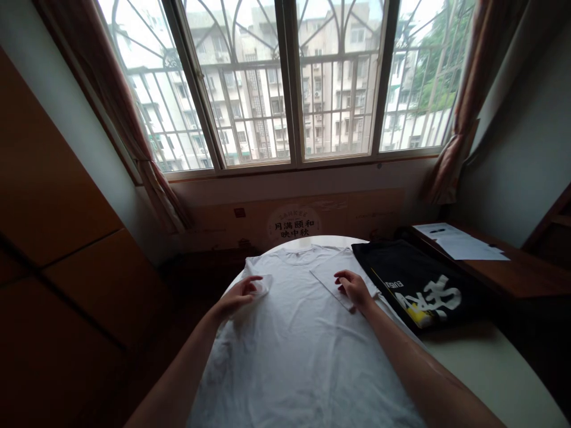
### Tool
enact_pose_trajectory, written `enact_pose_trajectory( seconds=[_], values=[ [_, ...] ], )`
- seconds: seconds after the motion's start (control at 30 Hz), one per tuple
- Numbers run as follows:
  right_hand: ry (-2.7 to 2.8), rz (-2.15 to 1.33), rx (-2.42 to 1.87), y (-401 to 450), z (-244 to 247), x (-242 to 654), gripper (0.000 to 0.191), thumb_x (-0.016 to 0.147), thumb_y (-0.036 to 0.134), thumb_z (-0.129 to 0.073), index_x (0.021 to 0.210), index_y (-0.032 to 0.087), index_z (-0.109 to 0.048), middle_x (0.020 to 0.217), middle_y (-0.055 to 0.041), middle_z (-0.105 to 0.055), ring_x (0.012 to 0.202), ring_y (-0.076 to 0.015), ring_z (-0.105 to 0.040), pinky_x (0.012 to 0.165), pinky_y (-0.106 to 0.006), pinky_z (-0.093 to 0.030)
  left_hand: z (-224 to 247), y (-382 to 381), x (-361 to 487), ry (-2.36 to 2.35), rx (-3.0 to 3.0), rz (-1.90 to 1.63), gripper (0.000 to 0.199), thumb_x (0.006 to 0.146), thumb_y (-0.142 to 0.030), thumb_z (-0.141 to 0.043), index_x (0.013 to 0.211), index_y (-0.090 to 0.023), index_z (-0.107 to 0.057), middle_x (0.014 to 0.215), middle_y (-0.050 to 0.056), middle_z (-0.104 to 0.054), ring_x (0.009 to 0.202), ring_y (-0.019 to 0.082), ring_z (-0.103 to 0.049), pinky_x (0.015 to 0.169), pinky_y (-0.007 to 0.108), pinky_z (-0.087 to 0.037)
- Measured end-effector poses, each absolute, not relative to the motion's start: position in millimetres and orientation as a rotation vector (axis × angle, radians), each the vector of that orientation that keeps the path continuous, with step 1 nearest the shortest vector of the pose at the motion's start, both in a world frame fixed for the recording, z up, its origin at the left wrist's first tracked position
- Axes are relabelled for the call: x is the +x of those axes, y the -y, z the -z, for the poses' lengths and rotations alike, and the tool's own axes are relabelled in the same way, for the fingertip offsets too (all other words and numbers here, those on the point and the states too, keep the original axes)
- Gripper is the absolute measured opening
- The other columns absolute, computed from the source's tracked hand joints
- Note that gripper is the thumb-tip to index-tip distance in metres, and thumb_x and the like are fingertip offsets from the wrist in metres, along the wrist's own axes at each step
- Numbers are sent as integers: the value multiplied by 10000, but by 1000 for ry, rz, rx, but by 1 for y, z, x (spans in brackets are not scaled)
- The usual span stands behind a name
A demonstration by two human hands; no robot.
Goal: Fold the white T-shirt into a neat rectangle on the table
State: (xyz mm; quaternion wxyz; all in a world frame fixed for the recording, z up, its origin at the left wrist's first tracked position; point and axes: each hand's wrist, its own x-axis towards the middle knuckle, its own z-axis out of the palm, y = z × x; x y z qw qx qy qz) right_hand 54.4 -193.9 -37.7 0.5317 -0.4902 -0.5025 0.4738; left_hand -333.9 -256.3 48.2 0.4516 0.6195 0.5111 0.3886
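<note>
A white T-shirt [297, 345] lies spread on a round white table, its neckline at the far side. My left hand [237, 295] pinches the sleeve on the left, and a bit of that sleeve is raised over the shirt's body. On the other side, the right sleeve [332, 282] lies folded inward, flat across the shirt. Over this sleeve is my right hand [355, 289], its fingers loosely bent and apart, with nothing visible between them.
A folded black garment [414, 285] with white and yellow lettering lies at the right of the white table [486, 368]. Papers [464, 241] rest on a brown wooden desk [535, 273] beyond it. A barred window [292, 95] and a printed box panel [357, 214] stand ahead.
</note>
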Motion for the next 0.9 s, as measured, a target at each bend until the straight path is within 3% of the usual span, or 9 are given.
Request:
enact_pose_trajectory(
  seconds=[0.13,0.23,0.4,0.53,0.63,0.73,0.9],
  values=[
    [1206,-1130,-1158,193,39,55,268,681,329,-594,871,193,-725,765,-35,-708,601,-149,-625,541,-247,-496,-47,272,-327,-1306,1652,-895,555,649,-276,-801,1192,-206,-706,1034,94,-718,987,269,-674,857,370,-538],
    [1290,-1061,-1190,193,42,54,288,716,333,-551,897,190,-724,792,-44,-718,631,-161,-646,565,-259,-511,-54,284,-342,-1352,1542,-1020,558,694,-402,-794,1205,-201,-692,1133,130,-710,979,300,-690,764,378,-561],
    [1517,-848,-1330,190,41,52,283,759,262,-500,897,196,-738,796,-47,-731,752,-206,-680,713,-315,-527,-53,305,-389,-1817,1534,-1114,509,520,-364,-850,990,-188,-760,925,93,-736,869,305,-689,753,365,-533],
    [1667,-795,-1424,177,23,34,276,727,156,-537,874,194,-768,763,-46,-729,792,-229,-674,791,-336,-501,-39,325,-396,-1926,1605,-913,611,493,-366,-863,1074,-204,-759,900,75,-743,829,306,-684,720,340,-512],
    [1843,-799,-1413,165,1,-2,307,761,125,-553,955,200,-779,829,-41,-748,822,-213,-678,808,-307,-495,-33,333,-380,-1981,1761,-707,665,614,-374,-816,1246,-209,-690,961,72,-743,856,286,-687,745,316,-495],
    [2017,-762,-1364,162,-19,-57,313,835,171,-573,1083,205,-760,1003,-57,-754,928,-206,-676,868,-291,-482,-31,335,-364,-2188,1862,-438,579,831,-285,-618,1402,-203,-567,1108,101,-734,1008,263,-685,826,301,-477],
    [2214,-701,-1331,179,-28,-152,488,913,452,-588,1363,264,-616,1254,-118,-665,1122,-283,-633,962,-394,-470,-27,334,-356,-2424,1827,-245,527,948,-276,-459,1473,-243,-485,1207,112,-719,1020,267,-702,813,330,-483]
  ],
)
